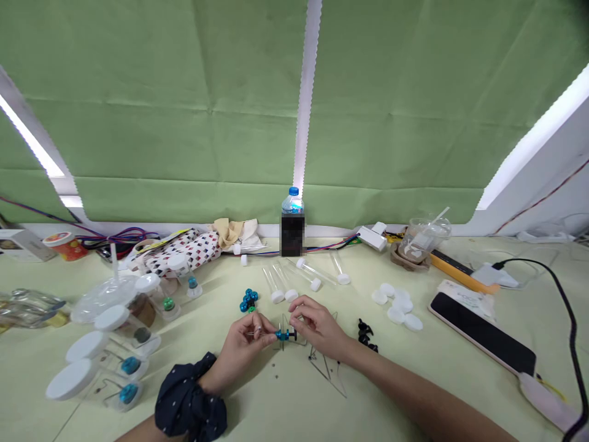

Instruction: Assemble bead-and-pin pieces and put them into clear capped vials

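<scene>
Thumb and fingertips of left hand (246, 341) pinched on blue-and-black part (284, 336), which sits between the two hands, over worktop (257, 411). Right hand (319, 327) half curled, fingertips just beside the part; can't tell if gripping anything. White-lidded clear jars at left: nearest jar (73, 379) has blue piece (127, 393) plus bent wire, next one also blue, one farther back holds green piece (168, 304). White-capped clear tubes (277, 296) lie beyond the hands.

left fingers (265, 339): pinching blue part (284, 336) | right fingers (307, 312): near it
</scene>
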`<state>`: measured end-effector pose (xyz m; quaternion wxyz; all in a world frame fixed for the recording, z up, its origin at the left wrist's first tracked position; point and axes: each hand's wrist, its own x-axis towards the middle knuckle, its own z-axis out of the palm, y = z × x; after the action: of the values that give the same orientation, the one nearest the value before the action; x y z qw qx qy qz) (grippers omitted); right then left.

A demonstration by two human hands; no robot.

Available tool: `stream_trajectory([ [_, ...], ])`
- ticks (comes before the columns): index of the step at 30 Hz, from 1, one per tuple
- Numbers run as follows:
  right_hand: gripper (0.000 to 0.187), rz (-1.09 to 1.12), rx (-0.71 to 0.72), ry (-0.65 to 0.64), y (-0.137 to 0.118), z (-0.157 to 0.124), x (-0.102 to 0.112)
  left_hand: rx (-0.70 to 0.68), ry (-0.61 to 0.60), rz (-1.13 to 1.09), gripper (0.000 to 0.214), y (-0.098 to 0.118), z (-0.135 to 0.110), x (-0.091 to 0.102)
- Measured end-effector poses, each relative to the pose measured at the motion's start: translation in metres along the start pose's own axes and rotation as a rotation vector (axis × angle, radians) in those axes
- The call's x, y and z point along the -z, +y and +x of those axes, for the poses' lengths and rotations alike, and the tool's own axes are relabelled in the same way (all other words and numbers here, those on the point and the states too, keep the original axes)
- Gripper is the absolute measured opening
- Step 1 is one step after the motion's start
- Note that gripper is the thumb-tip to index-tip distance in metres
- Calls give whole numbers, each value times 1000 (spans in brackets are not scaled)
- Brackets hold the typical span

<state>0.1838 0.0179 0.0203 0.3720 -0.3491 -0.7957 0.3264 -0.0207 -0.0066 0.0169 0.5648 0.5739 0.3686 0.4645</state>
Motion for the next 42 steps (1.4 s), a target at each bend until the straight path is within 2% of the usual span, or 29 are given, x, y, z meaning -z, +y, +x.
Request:
stream_trajectory([
  [16,14,-13,2,18,3,0,-1,-3,16,7,32,0,1,0],
  [21,18,15,23,48,1,1,2,-10,77,12,32,-2,3,2],
  [24,13,16,43,64,-2,1,4,-17,111,3,32,-2,4,3],
  [28,22,-10,72,45,-5,-1,4,-15,140,-19,32,0,4,2],
  [42,12,-27,41,24,-2,-1,1,-8,115,-7,32,0,4,2],
])
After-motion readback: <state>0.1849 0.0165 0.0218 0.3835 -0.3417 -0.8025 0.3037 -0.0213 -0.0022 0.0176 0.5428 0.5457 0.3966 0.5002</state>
